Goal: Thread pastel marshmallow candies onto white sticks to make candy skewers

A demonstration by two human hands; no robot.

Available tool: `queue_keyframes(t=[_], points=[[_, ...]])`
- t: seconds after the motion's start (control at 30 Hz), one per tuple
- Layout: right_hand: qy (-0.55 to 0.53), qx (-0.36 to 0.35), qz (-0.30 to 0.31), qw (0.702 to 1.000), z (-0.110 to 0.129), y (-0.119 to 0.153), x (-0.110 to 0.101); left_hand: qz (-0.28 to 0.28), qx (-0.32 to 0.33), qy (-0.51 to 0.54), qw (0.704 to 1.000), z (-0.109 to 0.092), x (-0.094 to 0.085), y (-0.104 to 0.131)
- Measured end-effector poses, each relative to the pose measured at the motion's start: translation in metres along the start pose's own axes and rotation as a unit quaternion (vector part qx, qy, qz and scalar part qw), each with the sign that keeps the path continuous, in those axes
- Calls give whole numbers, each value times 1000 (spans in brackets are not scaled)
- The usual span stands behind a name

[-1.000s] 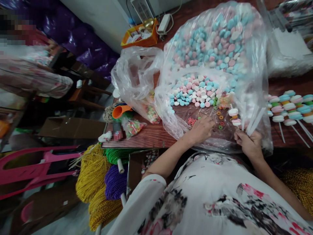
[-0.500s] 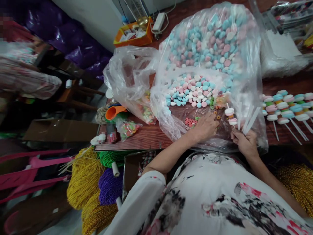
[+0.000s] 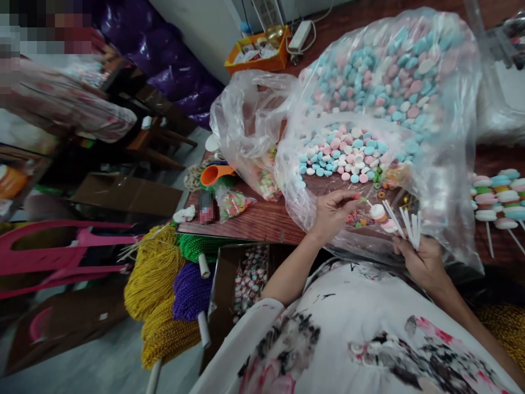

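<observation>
My left hand (image 3: 333,214) pinches small green and red rings between thumb and fingertips, just left of the skewered stack. My right hand (image 3: 424,258) grips several white sticks (image 3: 413,225) and the stick carrying a stack of white and pink discs (image 3: 378,213), which tilts to the left. Loose rings (image 3: 381,194) lie on the clear plastic in front of my hands. Beyond them is a heap of blue, pink and white discs (image 3: 348,150), at the mouth of a large clear bag (image 3: 447,104) full of the same pieces.
Finished-looking disc skewers (image 3: 506,194) lie at the right. Left on the table (image 3: 266,223) are a small bag of rings (image 3: 233,205), an orange scoop (image 3: 211,174) and an orange bin (image 3: 256,53). Cord bundles (image 3: 150,273) hang below the edge. Another person's patterned clothing (image 3: 82,104) shows upper left.
My left hand has lifted from the loose rings and turned, with small rings now at its fingertips. The stack in my right hand leans further left. The view has shifted, moving the scene rightward.
</observation>
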State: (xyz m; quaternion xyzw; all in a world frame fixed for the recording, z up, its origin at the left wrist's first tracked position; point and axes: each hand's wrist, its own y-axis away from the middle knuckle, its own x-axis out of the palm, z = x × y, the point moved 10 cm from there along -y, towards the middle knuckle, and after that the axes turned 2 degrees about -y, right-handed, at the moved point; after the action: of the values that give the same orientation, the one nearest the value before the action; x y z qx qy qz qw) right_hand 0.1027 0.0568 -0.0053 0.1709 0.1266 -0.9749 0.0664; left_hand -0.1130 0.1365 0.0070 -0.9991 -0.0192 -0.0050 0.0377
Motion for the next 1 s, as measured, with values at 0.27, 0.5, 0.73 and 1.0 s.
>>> queue_keyframes(t=[0.27, 0.5, 0.73, 1.0], points=[[109, -34, -7, 993, 10, -2, 1, -4, 38, 5, 999, -6, 3, 10], [181, -68, -10, 981, 11, 1, 1, -18, 146, -99, 984, -27, 1, 17], [246, -106, 9, 963, 15, 4, 3, 20, 284, -260, 923, -50, 20, 24], [98, -79, -21, 992, 14, -1, -4, 17, 83, -8, 996, -12, 18, 18]])
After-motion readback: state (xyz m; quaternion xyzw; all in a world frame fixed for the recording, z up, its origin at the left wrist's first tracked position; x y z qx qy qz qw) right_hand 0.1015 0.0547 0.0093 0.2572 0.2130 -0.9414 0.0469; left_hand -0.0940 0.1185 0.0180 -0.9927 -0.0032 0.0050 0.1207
